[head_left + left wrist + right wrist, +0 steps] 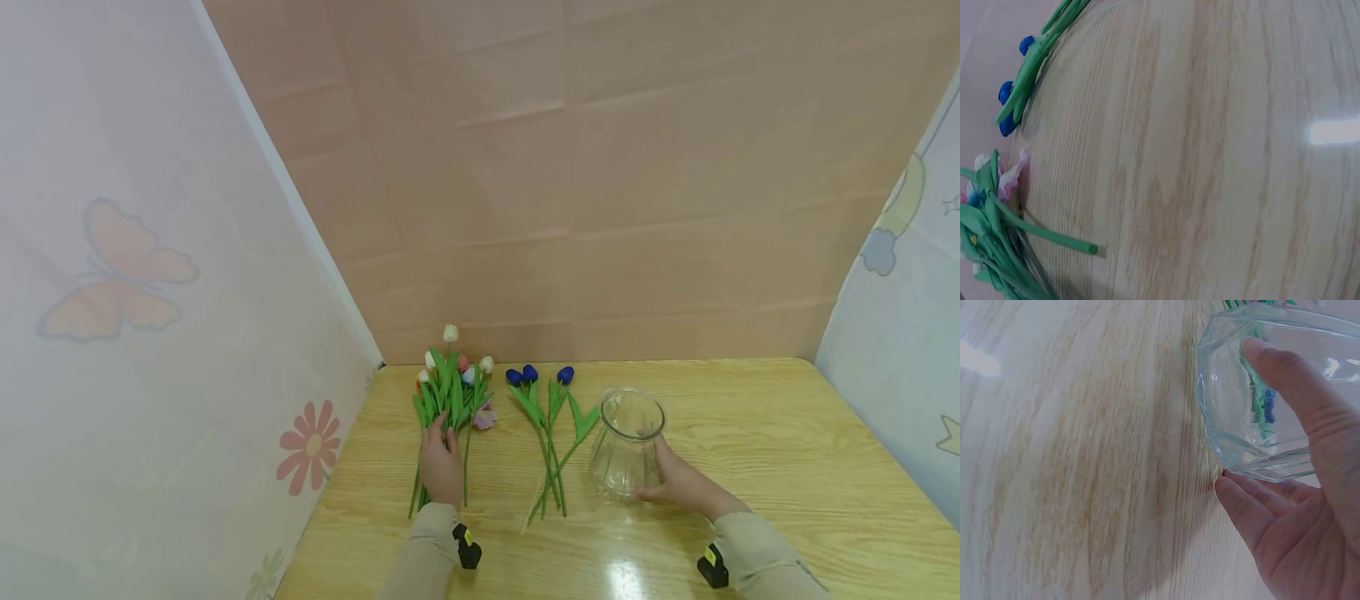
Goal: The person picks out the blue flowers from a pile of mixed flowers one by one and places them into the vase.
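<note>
A bunch of artificial tulips [453, 387] with white, reddish and pale blue heads lies at the left of the table. My left hand [441, 468] is over its stems, fingertips among the green leaves; whether they pinch a stem is hidden. In the left wrist view, one loose stem [1060, 236] sticks out from the bunch, and the hand is out of sight. At the right, a clear glass vase [611, 454] with a wide rim leans slightly. My right hand [686, 482] holds its side, thumb [1294, 378] and fingers [1244, 503] on opposite sides of the glass.
Between the hands lie several dark blue tulips [530, 373] with crossing green stems. A pinkish-purple flower [485, 415] sits beside the left bunch. The wooden table [780, 442] meets a brown backdrop [600, 250] behind, with patterned cloth walls [150, 417] at both sides.
</note>
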`<act>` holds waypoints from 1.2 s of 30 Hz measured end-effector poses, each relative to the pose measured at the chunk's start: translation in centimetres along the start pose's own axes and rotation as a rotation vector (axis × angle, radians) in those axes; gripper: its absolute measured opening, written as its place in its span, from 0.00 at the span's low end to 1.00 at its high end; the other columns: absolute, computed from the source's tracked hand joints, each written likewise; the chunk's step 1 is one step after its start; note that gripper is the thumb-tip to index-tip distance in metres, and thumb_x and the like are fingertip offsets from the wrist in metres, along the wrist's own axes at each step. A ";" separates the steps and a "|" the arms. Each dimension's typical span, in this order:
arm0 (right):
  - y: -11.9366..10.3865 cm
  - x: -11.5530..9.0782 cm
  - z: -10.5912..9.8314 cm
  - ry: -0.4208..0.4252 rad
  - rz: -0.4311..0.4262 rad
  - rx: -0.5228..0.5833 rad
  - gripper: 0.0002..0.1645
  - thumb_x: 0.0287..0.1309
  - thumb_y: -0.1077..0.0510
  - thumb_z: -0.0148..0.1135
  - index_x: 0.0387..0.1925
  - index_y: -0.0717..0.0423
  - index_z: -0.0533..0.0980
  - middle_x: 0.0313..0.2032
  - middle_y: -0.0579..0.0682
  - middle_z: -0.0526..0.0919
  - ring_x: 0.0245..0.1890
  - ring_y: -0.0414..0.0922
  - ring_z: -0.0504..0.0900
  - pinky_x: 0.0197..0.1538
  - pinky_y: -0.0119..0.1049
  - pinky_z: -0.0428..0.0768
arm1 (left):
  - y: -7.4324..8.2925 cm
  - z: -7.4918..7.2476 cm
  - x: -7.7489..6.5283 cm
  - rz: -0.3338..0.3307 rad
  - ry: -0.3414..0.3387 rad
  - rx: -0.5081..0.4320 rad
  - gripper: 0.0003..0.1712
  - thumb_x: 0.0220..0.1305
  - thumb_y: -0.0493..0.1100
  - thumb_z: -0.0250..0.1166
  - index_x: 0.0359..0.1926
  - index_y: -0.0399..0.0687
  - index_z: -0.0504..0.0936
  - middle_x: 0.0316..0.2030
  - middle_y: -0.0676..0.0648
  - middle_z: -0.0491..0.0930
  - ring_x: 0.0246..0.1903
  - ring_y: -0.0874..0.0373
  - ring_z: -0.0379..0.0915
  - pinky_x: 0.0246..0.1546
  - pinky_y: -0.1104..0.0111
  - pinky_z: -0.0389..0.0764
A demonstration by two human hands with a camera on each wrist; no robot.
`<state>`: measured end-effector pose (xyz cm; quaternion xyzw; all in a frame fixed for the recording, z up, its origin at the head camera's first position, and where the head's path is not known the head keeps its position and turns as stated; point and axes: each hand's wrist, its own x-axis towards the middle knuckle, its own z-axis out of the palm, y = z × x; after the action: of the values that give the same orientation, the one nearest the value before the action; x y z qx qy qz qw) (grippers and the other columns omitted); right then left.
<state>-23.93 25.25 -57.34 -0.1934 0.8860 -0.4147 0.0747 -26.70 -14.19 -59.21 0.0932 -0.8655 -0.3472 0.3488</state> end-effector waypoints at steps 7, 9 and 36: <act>0.1 0.0 0.0 0.005 -0.015 0.002 0.66 0.44 0.52 0.77 0.70 0.67 0.42 0.64 0.85 0.50 0.63 0.78 0.56 0.59 0.69 0.63 | -0.5 -0.7 0.1 -0.074 -0.049 0.061 0.18 0.64 0.37 0.64 0.55 0.46 0.79 0.38 0.41 0.80 0.29 0.47 0.78 0.29 0.54 0.78; 0.1 0.0 0.1 0.009 -0.017 0.003 0.65 0.44 0.53 0.77 0.70 0.66 0.42 0.64 0.84 0.51 0.63 0.78 0.57 0.59 0.69 0.63 | -0.7 -0.7 0.1 -0.100 -0.072 0.081 0.17 0.64 0.37 0.64 0.54 0.45 0.79 0.41 0.40 0.80 0.34 0.43 0.79 0.33 0.51 0.79; -0.3 0.0 0.1 0.021 -0.027 -0.014 0.64 0.43 0.52 0.78 0.69 0.66 0.44 0.60 0.85 0.59 0.61 0.77 0.62 0.58 0.67 0.65 | 3.2 -0.4 1.0 -0.088 -0.111 0.035 0.12 0.57 0.29 0.63 0.44 0.37 0.77 0.33 0.41 0.74 0.29 0.51 0.72 0.27 0.59 0.73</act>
<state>-23.79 25.00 -57.18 -0.2015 0.8870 -0.4115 0.0582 -26.96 -12.42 -56.33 0.1180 -0.8845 -0.3516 0.2831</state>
